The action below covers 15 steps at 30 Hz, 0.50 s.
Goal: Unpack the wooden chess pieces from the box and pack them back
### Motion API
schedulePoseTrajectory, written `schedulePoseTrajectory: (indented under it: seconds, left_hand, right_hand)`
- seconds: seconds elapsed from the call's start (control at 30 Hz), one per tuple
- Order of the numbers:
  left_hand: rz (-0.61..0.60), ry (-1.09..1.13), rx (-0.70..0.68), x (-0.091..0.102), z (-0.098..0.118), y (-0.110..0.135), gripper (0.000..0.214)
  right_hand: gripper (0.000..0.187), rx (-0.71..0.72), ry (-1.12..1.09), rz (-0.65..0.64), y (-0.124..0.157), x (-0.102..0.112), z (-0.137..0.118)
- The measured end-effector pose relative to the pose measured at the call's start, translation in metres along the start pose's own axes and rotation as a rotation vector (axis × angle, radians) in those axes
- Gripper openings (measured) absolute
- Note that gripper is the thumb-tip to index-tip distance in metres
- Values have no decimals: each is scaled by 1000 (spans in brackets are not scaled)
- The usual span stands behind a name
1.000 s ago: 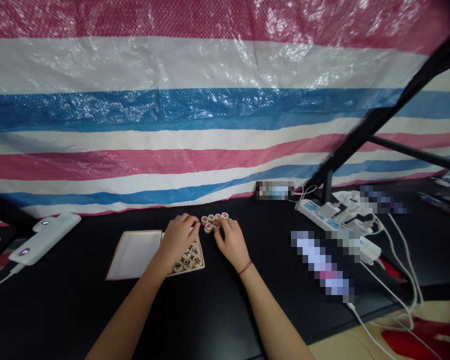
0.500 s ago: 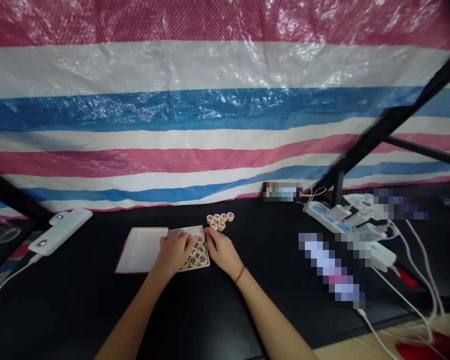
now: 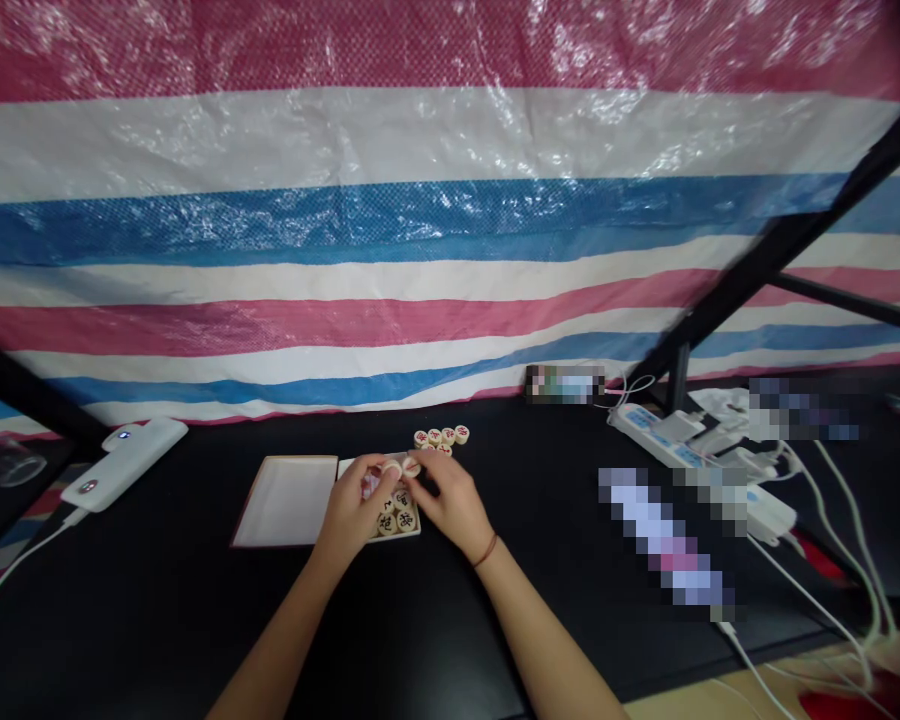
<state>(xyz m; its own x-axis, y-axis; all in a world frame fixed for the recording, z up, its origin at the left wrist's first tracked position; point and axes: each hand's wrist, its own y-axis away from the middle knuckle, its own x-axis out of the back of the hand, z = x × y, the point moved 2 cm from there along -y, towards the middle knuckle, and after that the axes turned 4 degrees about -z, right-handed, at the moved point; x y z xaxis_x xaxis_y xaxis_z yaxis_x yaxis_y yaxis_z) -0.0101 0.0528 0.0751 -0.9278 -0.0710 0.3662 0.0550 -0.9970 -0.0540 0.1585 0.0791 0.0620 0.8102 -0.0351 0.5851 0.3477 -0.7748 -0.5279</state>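
My left hand (image 3: 354, 503) is closed on a round cream xiangqi piece (image 3: 392, 468), pinched over an open white box (image 3: 401, 536). My right hand (image 3: 454, 496) meets it there, its fingertips closed on another xiangqi piece (image 3: 411, 466). Below the hands, more pieces with black characters (image 3: 404, 520) lie in the box, partly covered by my left hand. Behind my right hand a row of red-marked pieces (image 3: 448, 436) sits on the black table (image 3: 412, 630), with others partly hidden by the fingers.
The box's lid (image 3: 289, 500) lies open to the left. A white power bank (image 3: 124, 463) with a cable is farther left. On the right are a power strip (image 3: 656, 430) with plugs, trailing cables and a pixelated device (image 3: 660, 535). A striped sheet (image 3: 420, 225) hangs behind.
My left hand has lifted a piece out of the box and moved right. My right hand has come off the box's right edge, meets the left and now grips a piece.
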Motion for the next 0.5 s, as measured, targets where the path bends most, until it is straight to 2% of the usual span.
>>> schedulePoseTrajectory:
  seconds: [0.1,0.2,0.37,0.43,0.5]
  left_hand:
    - [54,206,51,-2,-9,-1,32]
    - [51,290,83,-4,-16,-3,33]
    - [-16,295,100,-9,-20,-3,39]
    - [-21,254,63,-11,-21,-2,37]
    - [-14,170,-34,-13,-20,-2,32]
  right_hand:
    - [28,-193,133,169,3,23,28]
    - [32,-307,229,84,9,35,54]
    - [12,-330,266,-54,14,32,71]
    - [11,-305,244,-62,13,31,68]
    - [12,-271,184,-18,10,32,58]
